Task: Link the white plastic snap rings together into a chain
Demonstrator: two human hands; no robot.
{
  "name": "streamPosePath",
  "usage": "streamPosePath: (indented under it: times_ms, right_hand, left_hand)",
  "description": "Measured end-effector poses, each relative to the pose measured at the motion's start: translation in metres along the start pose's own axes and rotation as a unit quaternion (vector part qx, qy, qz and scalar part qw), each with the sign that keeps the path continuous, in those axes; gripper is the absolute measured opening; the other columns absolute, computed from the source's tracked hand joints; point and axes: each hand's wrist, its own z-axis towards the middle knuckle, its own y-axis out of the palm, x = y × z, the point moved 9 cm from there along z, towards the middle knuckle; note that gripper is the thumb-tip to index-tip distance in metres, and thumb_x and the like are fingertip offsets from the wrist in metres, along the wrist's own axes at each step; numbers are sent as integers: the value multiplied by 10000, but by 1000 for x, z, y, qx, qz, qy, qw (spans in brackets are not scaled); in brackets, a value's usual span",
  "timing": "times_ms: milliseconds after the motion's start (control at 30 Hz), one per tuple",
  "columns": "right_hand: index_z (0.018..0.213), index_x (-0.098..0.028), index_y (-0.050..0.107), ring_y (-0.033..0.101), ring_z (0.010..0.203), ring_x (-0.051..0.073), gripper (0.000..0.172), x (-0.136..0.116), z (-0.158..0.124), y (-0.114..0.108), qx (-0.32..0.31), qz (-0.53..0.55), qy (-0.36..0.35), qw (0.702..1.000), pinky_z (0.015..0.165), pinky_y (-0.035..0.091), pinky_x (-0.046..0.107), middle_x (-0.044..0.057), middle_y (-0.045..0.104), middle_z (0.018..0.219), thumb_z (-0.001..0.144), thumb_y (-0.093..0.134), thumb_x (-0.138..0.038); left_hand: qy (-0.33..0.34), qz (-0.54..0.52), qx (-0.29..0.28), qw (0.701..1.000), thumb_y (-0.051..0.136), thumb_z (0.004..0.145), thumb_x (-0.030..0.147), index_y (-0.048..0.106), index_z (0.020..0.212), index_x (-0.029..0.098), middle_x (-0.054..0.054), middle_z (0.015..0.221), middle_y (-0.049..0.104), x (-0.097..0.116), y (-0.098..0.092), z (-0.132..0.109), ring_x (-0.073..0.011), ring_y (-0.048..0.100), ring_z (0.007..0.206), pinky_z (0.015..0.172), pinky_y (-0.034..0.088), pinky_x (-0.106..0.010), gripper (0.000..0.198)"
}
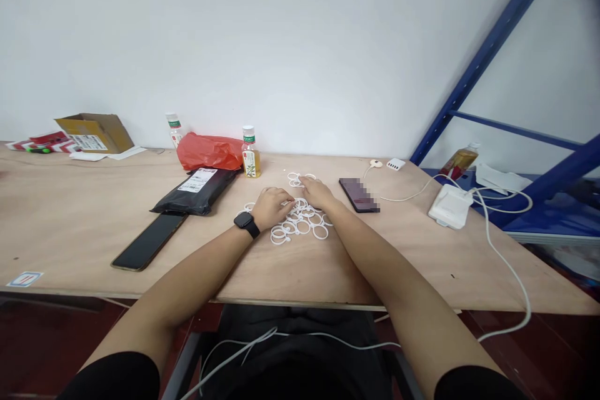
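A loose heap of thin white plastic rings [303, 227], several of them overlapping, lies on the wooden table in front of me. My left hand [274, 206], with a black watch [247, 223] on its wrist, rests at the left side of the heap. Its fingers are bent and a little apart, with the tips by the rings. My right hand [315, 192] lies palm down over the heap's far right part. One finger stretches towards a smaller group of rings [294, 180] behind; the other fingertips are partly hidden. No ring is clearly gripped in either hand.
Left of my hands lie a black phone [149, 242], a black parcel [199, 192], a red bag [210, 151] and a drink bottle [250, 153]. To the right are another phone [359, 194] and a white charger [450, 206] with cables. A blue metal frame [478, 69] stands at the right.
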Motion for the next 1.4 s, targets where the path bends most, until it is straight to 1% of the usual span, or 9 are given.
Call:
streamPosePath:
  times_ms: [167, 333, 533, 633, 800, 900, 1100, 1267, 1400]
  right_hand:
    - [1222, -200, 618, 616, 1086, 250, 385, -4, 2, 4, -6, 1, 24, 1000, 903, 474, 346, 113, 663, 1213, 862, 498, -133]
    - [1068, -220, 652, 647, 961, 198, 225, -5, -8, -11, 50, 42, 40, 997, 822, 472, 295, 60, 718, 1043, 878, 536, -182]
    - [1162, -245, 626, 668, 784, 161, 296, -11, -35, -42, 136, 166, 33, 976, 756, 498, 292, 13, 736, 953, 867, 597, -229]
    - [1216, -265, 633, 690, 814, 166, 355, -23, -54, -45, 143, 219, 5, 965, 792, 522, 303, 19, 747, 971, 862, 618, -248]
    - [1062, -246, 709, 713, 869, 181, 221, -39, -69, -37, 121, 312, -28, 942, 776, 559, 295, 30, 758, 968, 863, 620, -286]
    - [1020, -225, 719, 715, 811, 171, 199, -43, -68, -37, 128, 344, -24, 930, 729, 563, 280, 32, 761, 915, 856, 625, -288]
    - [889, -198, 734, 692, 698, 157, 151, -42, -69, -41, 154, 350, -7, 924, 660, 551, 263, 33, 750, 802, 844, 633, -302]
    - [1012, -205, 723, 693, 698, 165, 226, -38, -70, -40, 171, 360, 3, 917, 647, 554, 273, 38, 751, 838, 819, 660, -304]
    - [883, -201, 734, 691, 701, 169, 157, -41, -70, -40, 168, 361, -4, 917, 663, 554, 276, 36, 745, 796, 822, 660, -325]
  left_hand:
    - [-3, -1, 1, 1000, 569, 929, 329, 723, 907, 207, -63, 928, 733, -1, -1, 0, -207, 656, 899, 875, 438, -385, 197]
    - [-10, 5, 12, 1000, 572, 929, 340, 722, 912, 207, -61, 942, 736, -2, -3, 1, -216, 655, 908, 886, 432, -399, 202]
    - [-41, 2, 56, 998, 609, 916, 320, 702, 1053, 201, -56, 974, 736, -11, -9, 0, -226, 651, 934, 896, 445, -403, 204]
    - [-36, -21, 77, 996, 612, 920, 327, 682, 1127, 203, -54, 968, 738, -12, -11, 0, -219, 654, 929, 884, 454, -391, 250]
    - [4, -39, 81, 996, 583, 941, 354, 713, 1061, 213, -58, 954, 745, -4, -13, 0, -206, 658, 901, 850, 453, -377, 226]
    - [13, -42, 84, 996, 570, 949, 361, 725, 1025, 219, -56, 941, 752, -1, -14, 0, -197, 660, 869, 832, 452, -369, 224]
    - [35, -47, 97, 994, 585, 940, 387, 735, 967, 218, -55, 916, 758, 2, -17, 0, -188, 666, 837, 820, 458, -364, 228]
    - [44, -47, 95, 993, 578, 942, 337, 730, 959, 210, -56, 898, 755, 5, -15, -1, -186, 661, 828, 820, 458, -365, 198]
    - [40, -43, 90, 994, 560, 945, 290, 729, 973, 213, -47, 894, 754, 5, -15, -1, -186, 656, 823, 821, 458, -369, 187]
